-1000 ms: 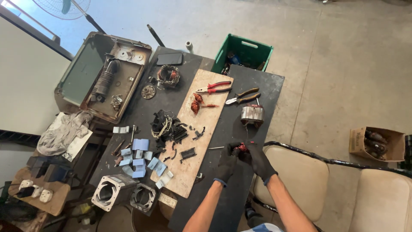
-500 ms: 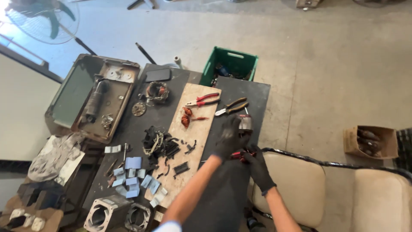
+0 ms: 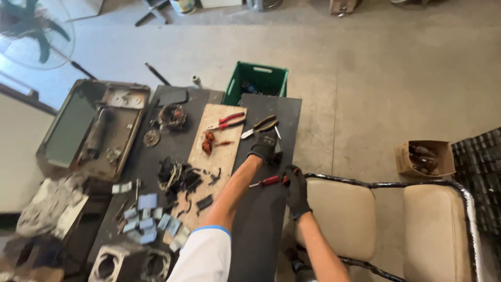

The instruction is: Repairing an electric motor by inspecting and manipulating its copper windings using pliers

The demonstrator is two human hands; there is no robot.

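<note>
Left hand: we see the gloved left hand (image 3: 264, 147) reaching forward over the far right part of the dark table (image 3: 261, 219), fingers curled down onto a small metal block (image 3: 277, 148) that lies there; we cannot tell whether it is gripped or only covered.
Right hand: the gloved right hand (image 3: 296, 187) sits at the table's right edge, closed around a red-handled screwdriver (image 3: 267, 181) whose shaft points left across the tabletop.
Metal block: mostly hidden under the left palm, just beside the yellow-and-black pliers (image 3: 261, 126).
Board: we note a bare wooden board (image 3: 211, 167) lying lengthwise in the middle of the table, left of both hands.
On the board: red-handled pliers (image 3: 226, 122) at the far end, a small reddish part (image 3: 209, 142) below them, black fragments (image 3: 201, 196) lower down.
Left of the board: a dark tangle of wire and parts (image 3: 175, 175); nearer to us, a scatter of pale blue blocks (image 3: 148, 222).
Near corner: two square metal housings (image 3: 130, 266) with round openings.
Far end: a copper-wound coil (image 3: 172, 116) and a small round disc (image 3: 152, 138).
Beyond the table: a green crate (image 3: 257, 83) on the concrete floor.
Left side: an opened metal casing (image 3: 94, 128) lying flat.
Right side: cream cushioned chairs (image 3: 386, 219) with a black frame, just beside the right hand; a small cardboard box (image 3: 424, 156) farther off.
</note>
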